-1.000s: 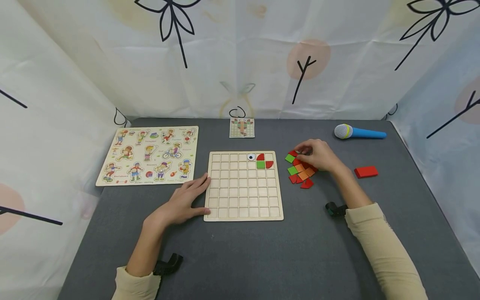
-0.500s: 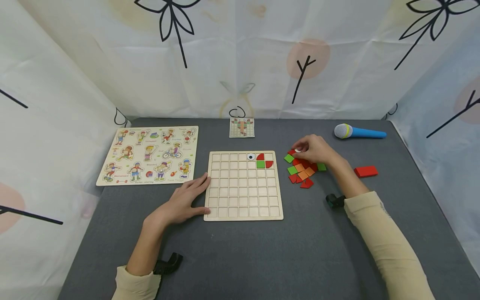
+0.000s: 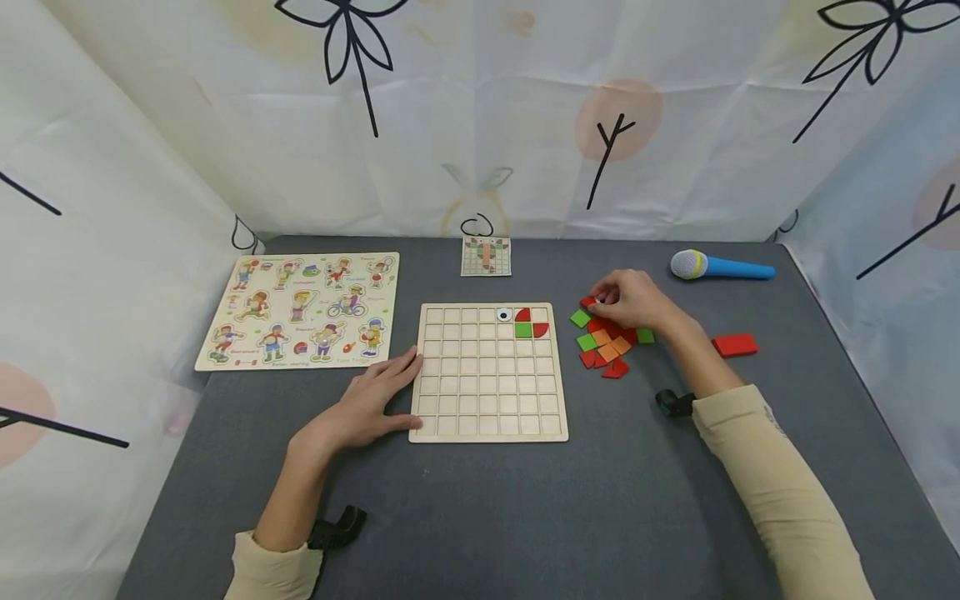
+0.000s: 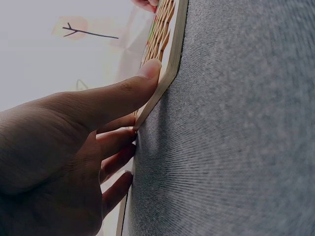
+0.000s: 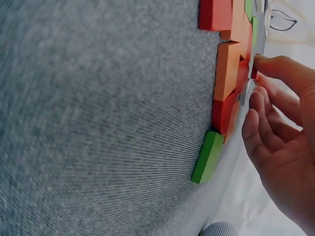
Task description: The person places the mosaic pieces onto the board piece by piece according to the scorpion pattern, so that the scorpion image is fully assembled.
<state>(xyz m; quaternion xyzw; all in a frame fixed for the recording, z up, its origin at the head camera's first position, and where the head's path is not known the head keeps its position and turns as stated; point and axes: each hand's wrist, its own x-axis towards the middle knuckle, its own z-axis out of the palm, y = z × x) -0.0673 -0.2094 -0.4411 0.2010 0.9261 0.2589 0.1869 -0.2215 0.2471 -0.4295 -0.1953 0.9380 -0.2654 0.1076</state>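
My left hand [image 3: 367,402] lies at the left side of a wooden grid board [image 3: 480,400], thumb on the rim near its front corner and straight fingers along the edge. Set in the board's far right cells are a white eye-like piece [image 3: 504,315], a green square [image 3: 523,330] and two red quarter-round pieces. To the right, my right hand [image 3: 633,298] reaches over a loose pile of red, orange and green pieces [image 3: 615,344]. In the right wrist view its thumb and forefinger pinch a small red piece [image 5: 254,73], mostly hidden by the fingertips.
A picture puzzle board [image 3: 300,312] lies at the left. Behind the grid board is a small pattern card [image 3: 486,257]. A blue toy microphone [image 3: 727,267] lies far right, with a red block [image 3: 735,345] nearer. Printed cloth surrounds the table.
My right hand has shifted slightly away from me over the pile, uncovering a green piece at its right side. My left hand stays on the board's edge.
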